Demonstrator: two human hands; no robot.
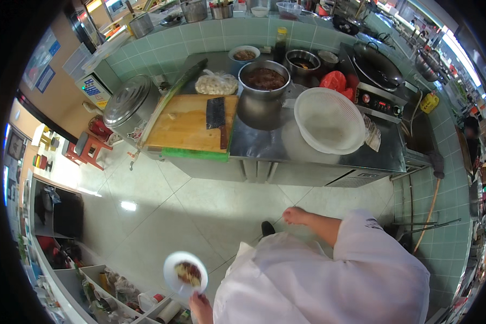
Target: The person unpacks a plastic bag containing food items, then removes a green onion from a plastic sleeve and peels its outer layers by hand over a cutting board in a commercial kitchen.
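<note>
My left hand (201,306) grips the rim of a white bowl (171,270) low above the floor on the left of my body. Brown and pale yellowish food pieces (188,274) lie in the bottom of the bowl. In front of my body hangs my right hand (295,216), with its fingers curled in and nothing visible in it. Beyond both hands, a cleaver (216,115) with a wooden handle rests on a wooden cutting board (178,125). A large white plastic strainer basket (328,121) stands on the steel counter (259,141), farther right.
Along the counter stand a steel bowl of dark reddish food (264,79), a bag of pale pieces (216,84) and a bottle with a yellow cap (281,39). A wok (376,65) sits on an induction cooker at right. Open shelf compartments (101,279) line the lower left.
</note>
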